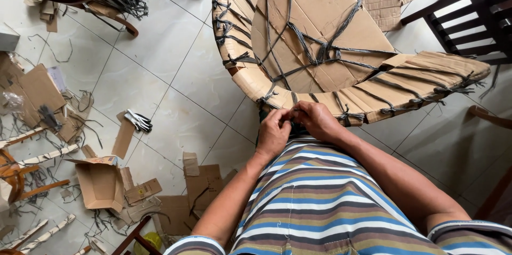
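Cardboard wrapping covers nearly all of the round, curved piece of furniture (298, 47) that stands on the pale tiled floor (176, 90) just in front of the person. Its flat brown cardboard centre panel (325, 26) is already crossed by dark plastic straps (320, 50) knotted together near the middle, and the padded rim is bound at intervals with more of the same strapping. Judging by this, most of the tying looks done; what remains seems to be the stretch of rim nearest the body.

Both hands meet at that near edge. The left hand (273, 132) is curled, fingers bent in around something small at the rim, and the right hand (318, 120) is closed against it, fingertips pinched together. They appear to grip a strap end or a knot, but the strap itself is hidden between the fingers, so I cannot tell exactly what each has hold of.

Offcuts lie about the floor: an opened brown cardboard box (98, 180), flat cardboard scraps (200, 180), and a small bundle of light-coloured strips (138, 120). A dark wooden slatted chair (469, 15) stands beyond the wrapped piece, to the right.
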